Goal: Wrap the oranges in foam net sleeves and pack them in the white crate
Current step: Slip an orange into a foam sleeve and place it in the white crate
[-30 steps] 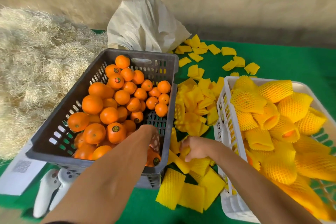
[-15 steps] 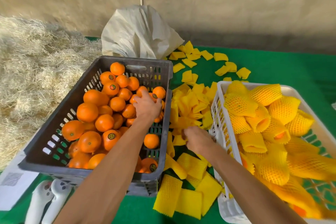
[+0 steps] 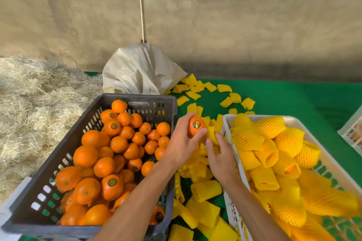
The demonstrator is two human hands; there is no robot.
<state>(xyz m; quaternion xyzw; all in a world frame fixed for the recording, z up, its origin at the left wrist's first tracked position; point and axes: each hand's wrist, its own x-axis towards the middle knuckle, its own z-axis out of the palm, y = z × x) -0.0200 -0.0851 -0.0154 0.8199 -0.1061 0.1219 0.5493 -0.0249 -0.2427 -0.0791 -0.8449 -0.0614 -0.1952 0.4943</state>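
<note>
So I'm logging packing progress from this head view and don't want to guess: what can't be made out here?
- Count of wrapped oranges in the white crate: its near right part is cut off by the frame edge.
- Oranges low in the dark crate: covered by the top layer and the left forearm.
- Foam sleeve: the right hand hides whether its mouth is open.
- Sticker on the held orange in the left hand: too small to read.
</note>
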